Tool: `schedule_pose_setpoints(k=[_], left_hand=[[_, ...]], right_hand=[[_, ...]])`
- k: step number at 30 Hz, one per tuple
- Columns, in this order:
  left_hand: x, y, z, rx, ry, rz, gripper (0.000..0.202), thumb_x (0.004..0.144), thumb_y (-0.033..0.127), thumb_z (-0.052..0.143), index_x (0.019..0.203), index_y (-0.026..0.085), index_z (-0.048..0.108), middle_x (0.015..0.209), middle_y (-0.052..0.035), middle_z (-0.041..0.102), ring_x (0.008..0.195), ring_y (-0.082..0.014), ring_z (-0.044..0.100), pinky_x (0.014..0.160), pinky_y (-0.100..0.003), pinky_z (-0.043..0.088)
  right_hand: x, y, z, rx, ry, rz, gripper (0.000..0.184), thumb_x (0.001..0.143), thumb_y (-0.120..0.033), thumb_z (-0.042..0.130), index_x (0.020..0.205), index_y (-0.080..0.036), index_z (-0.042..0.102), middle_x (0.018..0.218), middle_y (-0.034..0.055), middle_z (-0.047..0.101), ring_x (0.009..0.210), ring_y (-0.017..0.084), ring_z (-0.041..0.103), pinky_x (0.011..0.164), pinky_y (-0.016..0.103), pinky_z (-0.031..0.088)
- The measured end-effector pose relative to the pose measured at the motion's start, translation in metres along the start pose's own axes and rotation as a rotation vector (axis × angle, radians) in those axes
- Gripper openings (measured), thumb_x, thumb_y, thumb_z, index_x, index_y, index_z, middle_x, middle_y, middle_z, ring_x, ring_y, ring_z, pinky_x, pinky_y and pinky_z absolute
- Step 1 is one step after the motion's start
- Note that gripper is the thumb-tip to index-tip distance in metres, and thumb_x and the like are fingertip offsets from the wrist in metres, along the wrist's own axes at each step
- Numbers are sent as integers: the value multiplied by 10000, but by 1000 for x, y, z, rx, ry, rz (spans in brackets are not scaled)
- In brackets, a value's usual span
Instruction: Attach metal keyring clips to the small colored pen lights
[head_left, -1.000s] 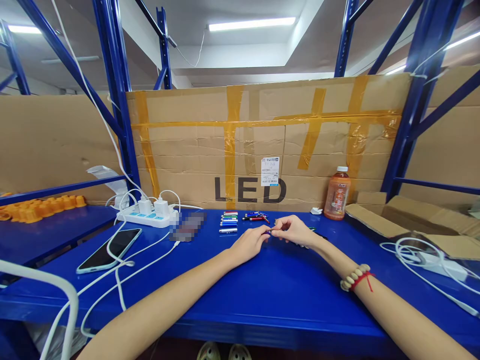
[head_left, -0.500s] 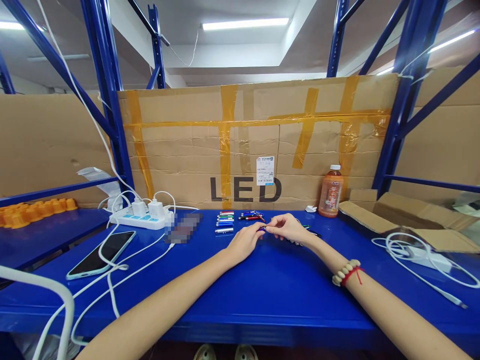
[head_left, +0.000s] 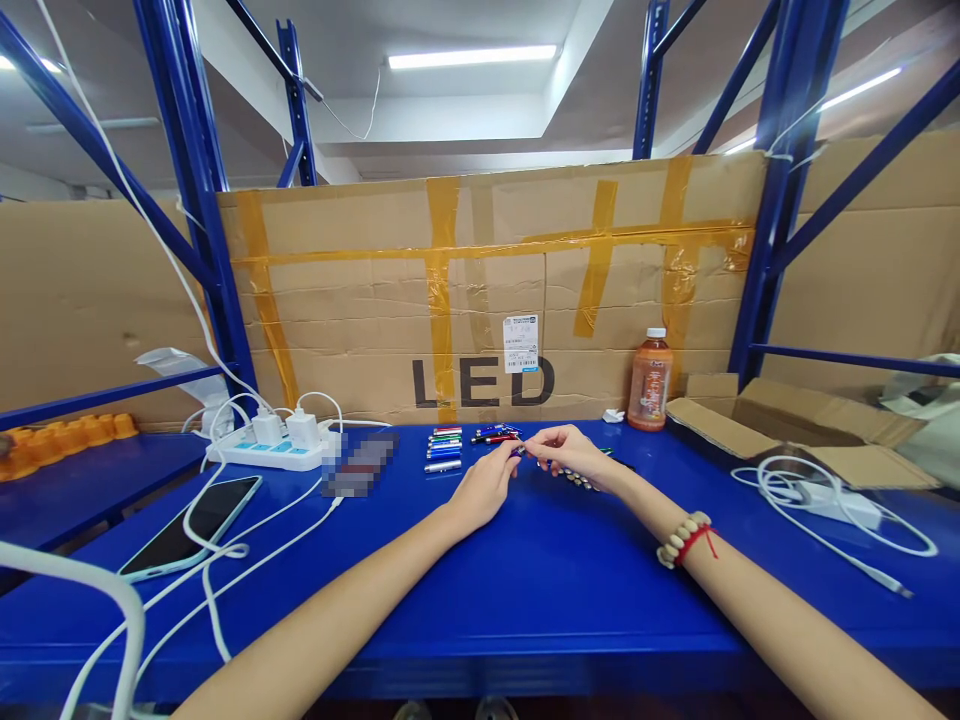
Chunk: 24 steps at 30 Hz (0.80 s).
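Over the middle of the blue shelf, my left hand (head_left: 484, 487) is closed around a small purple pen-like tube (head_left: 516, 452), most of it hidden by fingers. My right hand (head_left: 576, 456) pinches at the tube's right end, where something small and shiny shows; I cannot make out what it is. Left of my hands lies a neat row of slim metallic tubes (head_left: 444, 451) in red, green, blue and silver. Just behind my fingertips is a loose pile of blue and red tubes (head_left: 496, 435). Several small silvery pieces (head_left: 577, 480) lie under my right hand, partly covered.
A power strip (head_left: 270, 452) with white chargers, a phone (head_left: 196, 525) and white cables stand on the left. To the right are an orange drink bottle (head_left: 650, 380), an open cardboard box (head_left: 795, 425) and a coiled white cable (head_left: 832, 500). A cardboard sheet (head_left: 360, 320) closes off the back.
The camera view has shifted slightly, moving the scene a little to the left. Both hands stay together on the purple tube, with only slight finger movement.
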<state>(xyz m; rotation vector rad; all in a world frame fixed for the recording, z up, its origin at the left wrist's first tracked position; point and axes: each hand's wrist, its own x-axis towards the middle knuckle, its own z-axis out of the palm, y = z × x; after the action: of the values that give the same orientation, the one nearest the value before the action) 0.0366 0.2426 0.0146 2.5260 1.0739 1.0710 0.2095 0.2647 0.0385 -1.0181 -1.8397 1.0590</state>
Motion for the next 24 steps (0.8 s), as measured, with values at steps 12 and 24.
schedule_pose_setpoints(k=[12, 24], left_hand=[[0, 0, -1, -15, 17, 29, 276, 875, 237, 278, 1078, 203, 462, 779, -20, 555, 707, -135, 519, 706, -249, 409], [1, -1, 0, -19, 35, -85, 242, 879, 240, 251, 1031, 217, 437, 697, 20, 536, 659, -122, 518, 659, -230, 378]], right_hand=[[2, 3, -2, -102, 58, 121, 493, 538, -560, 647, 741, -112, 605, 551, -11, 489, 494, 30, 417, 405, 122, 313], [0, -6, 1, -57, 182, -133, 492, 589, -484, 640, 890, -95, 629, 642, 35, 573, 469, 43, 442, 413, 161, 355]])
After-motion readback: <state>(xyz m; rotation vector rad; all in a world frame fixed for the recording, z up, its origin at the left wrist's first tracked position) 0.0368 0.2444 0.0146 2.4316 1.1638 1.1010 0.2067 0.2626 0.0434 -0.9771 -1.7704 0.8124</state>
